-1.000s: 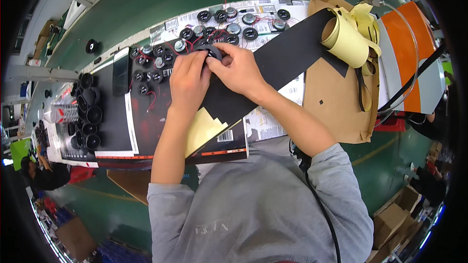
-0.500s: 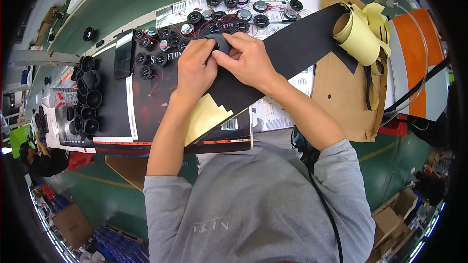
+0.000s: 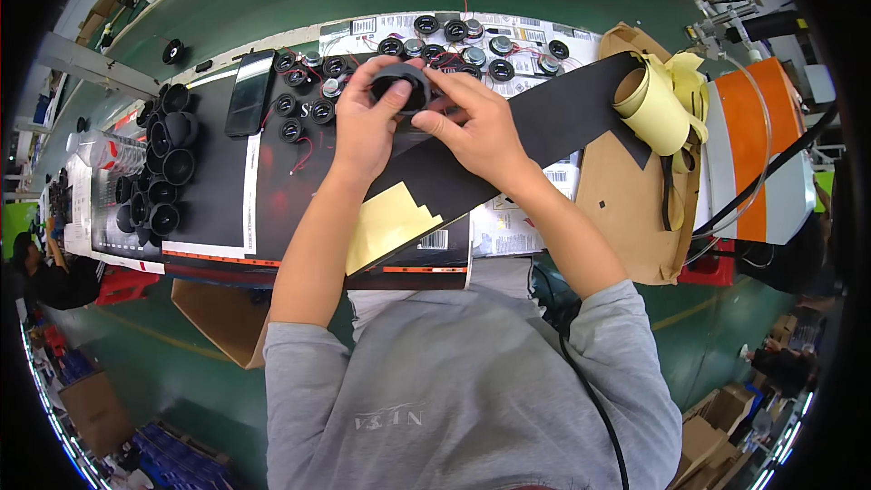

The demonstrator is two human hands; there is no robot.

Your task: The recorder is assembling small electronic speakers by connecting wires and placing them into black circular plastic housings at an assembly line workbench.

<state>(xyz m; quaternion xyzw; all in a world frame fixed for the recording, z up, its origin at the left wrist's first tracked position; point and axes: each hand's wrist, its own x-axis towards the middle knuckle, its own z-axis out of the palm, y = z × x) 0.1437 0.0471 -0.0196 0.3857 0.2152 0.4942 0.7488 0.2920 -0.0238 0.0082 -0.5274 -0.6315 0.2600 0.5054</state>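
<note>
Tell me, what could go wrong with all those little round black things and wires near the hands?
The left hand and right hand hold a round black speaker part above the small speakers. Their thin red wires lie loose, so a wrist might snag one and drag a speaker. The phone lies beside the left forearm and could get nudged. The yellow tape roll sits near the edge and might roll off.

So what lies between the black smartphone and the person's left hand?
In the head view, small round black speaker drivers with red wires lie on the black sheet between the black smartphone and the left hand.
</note>
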